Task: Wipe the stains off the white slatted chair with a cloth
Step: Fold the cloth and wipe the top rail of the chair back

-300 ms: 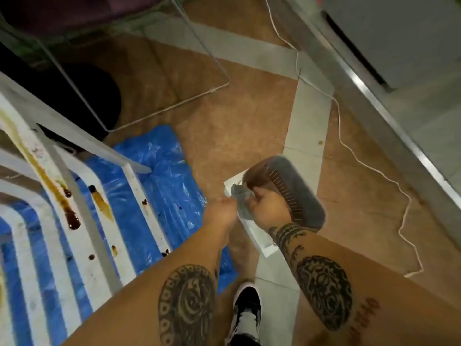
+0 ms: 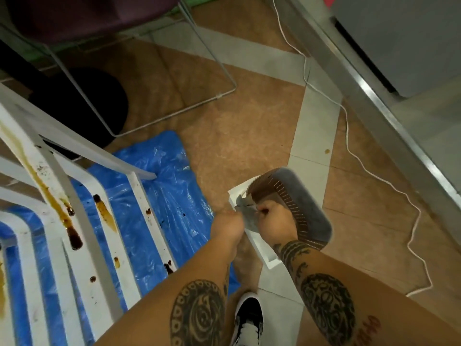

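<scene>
Where left hand [image 2: 227,224] and right hand [image 2: 274,221] pinch, cloth [image 2: 247,219] barely shows.

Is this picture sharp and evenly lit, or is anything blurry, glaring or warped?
Head view: the wide lens stretches the edges and slants the metal rail, whose edge glares; the left hand and cloth are softly blurred; the purple chair at top left sits in deep shadow.

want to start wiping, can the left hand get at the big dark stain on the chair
Probably yes: nothing stands between the left hand and the dark stain, though it grips the cloth with the right hand.
</scene>
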Available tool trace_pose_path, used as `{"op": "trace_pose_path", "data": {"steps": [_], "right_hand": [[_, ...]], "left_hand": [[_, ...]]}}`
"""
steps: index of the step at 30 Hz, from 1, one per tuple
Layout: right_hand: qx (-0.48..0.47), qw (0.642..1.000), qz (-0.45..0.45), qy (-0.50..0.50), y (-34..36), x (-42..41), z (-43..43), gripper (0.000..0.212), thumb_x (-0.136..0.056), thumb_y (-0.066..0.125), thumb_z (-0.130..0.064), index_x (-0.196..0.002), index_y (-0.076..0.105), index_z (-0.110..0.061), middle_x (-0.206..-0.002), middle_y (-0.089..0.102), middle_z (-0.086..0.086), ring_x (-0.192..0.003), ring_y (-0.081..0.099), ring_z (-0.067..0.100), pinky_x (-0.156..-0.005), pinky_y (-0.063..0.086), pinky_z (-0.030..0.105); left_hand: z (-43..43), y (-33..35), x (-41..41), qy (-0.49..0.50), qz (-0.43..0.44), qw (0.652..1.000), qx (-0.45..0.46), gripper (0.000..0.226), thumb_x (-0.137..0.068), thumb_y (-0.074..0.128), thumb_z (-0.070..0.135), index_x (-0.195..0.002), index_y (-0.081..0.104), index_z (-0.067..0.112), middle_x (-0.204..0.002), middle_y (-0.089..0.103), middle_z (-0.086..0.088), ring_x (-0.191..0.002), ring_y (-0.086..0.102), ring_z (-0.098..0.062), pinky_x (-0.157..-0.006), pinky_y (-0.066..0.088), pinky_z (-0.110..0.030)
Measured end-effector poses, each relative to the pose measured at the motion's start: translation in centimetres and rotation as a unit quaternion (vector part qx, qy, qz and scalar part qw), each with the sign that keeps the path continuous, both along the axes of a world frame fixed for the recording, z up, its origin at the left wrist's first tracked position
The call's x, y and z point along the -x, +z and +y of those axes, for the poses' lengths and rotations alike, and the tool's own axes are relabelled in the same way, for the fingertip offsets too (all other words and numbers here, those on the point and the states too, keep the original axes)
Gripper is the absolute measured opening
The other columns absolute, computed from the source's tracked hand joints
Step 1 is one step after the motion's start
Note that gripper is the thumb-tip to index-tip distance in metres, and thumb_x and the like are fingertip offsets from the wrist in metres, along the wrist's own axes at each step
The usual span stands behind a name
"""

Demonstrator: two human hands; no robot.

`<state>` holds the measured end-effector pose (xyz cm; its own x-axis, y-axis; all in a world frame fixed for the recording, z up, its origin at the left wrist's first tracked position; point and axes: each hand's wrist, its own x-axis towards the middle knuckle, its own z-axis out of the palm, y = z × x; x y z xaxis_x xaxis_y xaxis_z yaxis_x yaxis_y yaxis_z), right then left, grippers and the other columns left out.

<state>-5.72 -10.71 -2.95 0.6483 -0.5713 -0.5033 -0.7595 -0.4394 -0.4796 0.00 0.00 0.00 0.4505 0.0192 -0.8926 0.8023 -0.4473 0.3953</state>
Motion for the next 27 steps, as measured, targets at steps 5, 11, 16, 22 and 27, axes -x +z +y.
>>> {"op": "trace_pose_path", "data": {"steps": [5, 11, 16, 22, 27], "right_hand": [[-0.077, 0.995, -0.056, -0.040, 4.6, 0.2, -0.2, 0.006, -0.093, 0.059, -0.023, -0.092, 0.064, -0.026, -0.085, 0.067, -0.007, -0.081, 0.062, 0.012, -0.078, 0.053, 0.031], [-0.369, 0.887, -0.175, -0.215, 15.8, -0.7, 0.2, 0.009, -0.091, 0.064, -0.019, -0.094, 0.067, -0.011, -0.098, 0.070, 0.019, -0.101, 0.065, 0.040, -0.092, 0.052, 0.059], [-0.476, 0.814, -0.218, -0.253, 26.2, -3.3, 1.4, 0.010, -0.096, 0.053, 0.000, -0.103, 0.060, -0.001, -0.104, 0.067, 0.026, -0.105, 0.063, 0.043, -0.101, 0.044, 0.064], [-0.461, 0.839, -0.267, -0.108, 40.2, -7.8, 5.6, 0.019, -0.095, 0.052, 0.002, -0.104, 0.064, -0.009, -0.098, 0.072, 0.017, -0.084, 0.067, 0.029, -0.068, 0.056, 0.036], [-0.401, 0.865, -0.300, -0.034, 49.1, -11.5, 10.5, 0.010, -0.096, 0.062, -0.023, -0.089, 0.065, -0.016, -0.082, 0.067, 0.006, -0.067, 0.060, 0.014, -0.066, 0.051, 0.031]], "left_hand": [[1.4, 3.8, -0.5, -0.002, -0.008, 1.000, -0.005, 0.033, -0.102, 0.044, 0.015, -0.125, 0.061, -0.002, -0.104, 0.066, -0.015, -0.096, 0.065, -0.030, -0.079, 0.054, -0.036], [2.7, 14.8, -2.2, 0.090, 0.033, 0.991, 0.093, 0.022, -0.103, 0.054, 0.026, -0.107, 0.068, 0.010, -0.097, 0.071, -0.006, -0.085, 0.066, -0.020, -0.070, 0.055, -0.035], [4.3, 25.2, -4.6, 0.160, 0.007, 0.969, 0.189, 0.024, -0.100, 0.061, 0.027, -0.111, 0.070, 0.008, -0.100, 0.078, -0.013, -0.098, 0.071, -0.030, -0.079, 0.057, -0.041], [9.4, 39.2, -9.9, 0.100, -0.187, 0.961, 0.176, 0.013, -0.101, 0.060, 0.019, -0.108, 0.071, 0.018, -0.105, 0.077, -0.008, -0.100, 0.073, -0.028, -0.094, 0.058, -0.050], [15.2, 49.7, -12.3, 0.068, -0.290, 0.939, 0.170, 0.016, -0.104, 0.056, 0.019, -0.110, 0.070, 0.023, -0.106, 0.075, -0.004, -0.096, 0.070, -0.018, -0.076, 0.056, -0.031]]}}
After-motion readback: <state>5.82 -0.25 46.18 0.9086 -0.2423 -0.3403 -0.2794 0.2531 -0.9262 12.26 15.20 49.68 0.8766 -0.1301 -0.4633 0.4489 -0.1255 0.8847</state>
